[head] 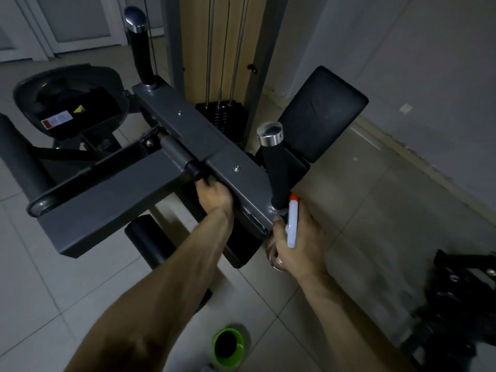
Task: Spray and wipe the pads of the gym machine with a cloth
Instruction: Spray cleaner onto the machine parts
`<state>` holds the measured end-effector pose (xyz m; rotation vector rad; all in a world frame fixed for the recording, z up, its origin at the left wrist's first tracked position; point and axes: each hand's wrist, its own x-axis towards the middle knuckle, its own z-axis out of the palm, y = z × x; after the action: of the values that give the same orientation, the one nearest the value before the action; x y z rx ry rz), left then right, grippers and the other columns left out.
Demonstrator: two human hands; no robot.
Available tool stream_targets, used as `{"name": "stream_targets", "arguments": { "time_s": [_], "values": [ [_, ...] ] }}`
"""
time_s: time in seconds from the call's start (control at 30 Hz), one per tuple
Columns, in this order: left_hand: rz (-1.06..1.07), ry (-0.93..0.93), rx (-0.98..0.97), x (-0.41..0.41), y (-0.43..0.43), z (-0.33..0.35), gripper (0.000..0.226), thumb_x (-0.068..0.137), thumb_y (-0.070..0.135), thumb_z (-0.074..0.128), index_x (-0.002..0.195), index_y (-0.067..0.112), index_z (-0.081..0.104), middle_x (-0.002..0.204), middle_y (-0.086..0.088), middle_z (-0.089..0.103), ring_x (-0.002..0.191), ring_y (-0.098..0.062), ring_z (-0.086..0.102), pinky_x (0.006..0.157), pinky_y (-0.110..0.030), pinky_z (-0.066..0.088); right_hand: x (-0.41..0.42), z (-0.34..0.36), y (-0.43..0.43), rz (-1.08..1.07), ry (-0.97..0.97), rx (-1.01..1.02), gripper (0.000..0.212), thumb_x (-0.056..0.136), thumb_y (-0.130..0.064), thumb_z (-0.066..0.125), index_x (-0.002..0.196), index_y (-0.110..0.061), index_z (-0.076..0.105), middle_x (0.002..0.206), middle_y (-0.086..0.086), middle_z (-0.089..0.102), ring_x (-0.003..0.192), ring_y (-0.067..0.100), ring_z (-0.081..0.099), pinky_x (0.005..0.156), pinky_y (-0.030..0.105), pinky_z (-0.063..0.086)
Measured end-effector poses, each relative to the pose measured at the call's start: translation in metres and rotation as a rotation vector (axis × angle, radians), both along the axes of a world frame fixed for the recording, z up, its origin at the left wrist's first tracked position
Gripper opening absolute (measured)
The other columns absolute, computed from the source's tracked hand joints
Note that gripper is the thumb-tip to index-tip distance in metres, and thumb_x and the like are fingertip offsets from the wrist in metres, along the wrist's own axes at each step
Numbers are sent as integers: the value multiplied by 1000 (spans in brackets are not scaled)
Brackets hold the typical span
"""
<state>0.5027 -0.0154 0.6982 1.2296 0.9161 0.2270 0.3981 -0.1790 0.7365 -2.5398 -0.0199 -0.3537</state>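
Light is dim and cool grey all over. Small glints sit on the chrome cap (269,134) at the near right of the gym machine (193,135). Beneath the machine the shadows run to solid black. Low and far right of it, dark gear (456,304) smears into blur. The floor (67,277) tile lines bow outward toward the frame edges.

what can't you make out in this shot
Head view only:
- left hand: fingers tucked under the grey frame; whether they hold anything is hidden.
- spray bottle: body covered by the right hand; only the head shows.
- label on the black shroud: too small to read.
- dark gear at right: dim, blurred, cut by the edge.
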Motion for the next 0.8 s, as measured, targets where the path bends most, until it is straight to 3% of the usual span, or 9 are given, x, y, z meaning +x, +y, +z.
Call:
{"name": "stream_targets", "arguments": {
  "time_s": [0.07,0.17,0.27,0.43,0.6,0.63,0.7,0.77,0.8],
  "values": [
    [-167,-164,183,-40,-25,-6,48,110,20,40,157,17,37,159,10,32,146,-10,31,109,-12,24,1,-1,3,-14,-8,-19,45,94,-16,71,134,-1,57,100,-6,57,83,-5,43,76,-10,28],
    [-401,-303,439,-68,-35,-28,47,105,23,38,152,17,43,171,-2,11,156,-26,21,126,-40,24,0,0,1,-7,-4,-17,49,92,-13,73,136,1,56,104,5,64,85,-5,43,78,-10,27],
    [-420,-247,461,-37,-10,-31,36,104,12,39,139,12,49,168,-10,15,152,-34,27,124,-38,26,1,2,-3,-4,30,0,50,94,-19,71,139,-3,54,105,-4,58,86,-2,48,76,-6,32],
    [-418,-273,481,-56,-22,-23,31,100,10,39,127,17,51,162,-11,24,140,-31,44,119,-37,38,3,2,2,-22,30,-9,39,92,-13,70,127,-1,58,91,-6,54,66,0,46,67,0,37],
    [-619,-410,507,-129,-58,-12,25,98,18,39,115,12,56,138,-8,40,112,-16,56,102,-38,49,-1,12,-4,22,27,13,49,92,-15,71,137,-5,54,101,-5,59,84,7,55,72,2,39],
    [-610,-395,495,-120,-52,-13,22,99,14,39,114,12,55,142,-8,38,116,-18,55,105,-36,48,-1,12,-6,50,14,14,48,92,-14,72,136,-5,55,103,-1,63,86,10,59,75,4,41],
    [-561,-327,490,-90,-36,-20,29,100,2,43,125,13,53,165,-10,17,141,-15,39,115,-15,32,-3,11,-11,113,25,7,48,93,-13,69,138,-5,53,110,6,66,94,20,66,83,20,51],
    [-541,-260,505,-65,-21,-21,48,98,-6,46,142,15,44,170,-11,-3,146,-2,19,107,6,11,-3,10,-14,137,79,32,54,96,-13,66,146,-6,48,121,11,66,103,25,67,89,34,56],
    [-531,-240,521,-66,-27,-20,52,98,-6,46,145,17,42,170,-12,-2,147,-3,14,106,7,7,-7,9,-19,141,79,18,57,95,-13,65,148,-5,46,127,13,65,107,27,66,92,35,56]
  ]
}}
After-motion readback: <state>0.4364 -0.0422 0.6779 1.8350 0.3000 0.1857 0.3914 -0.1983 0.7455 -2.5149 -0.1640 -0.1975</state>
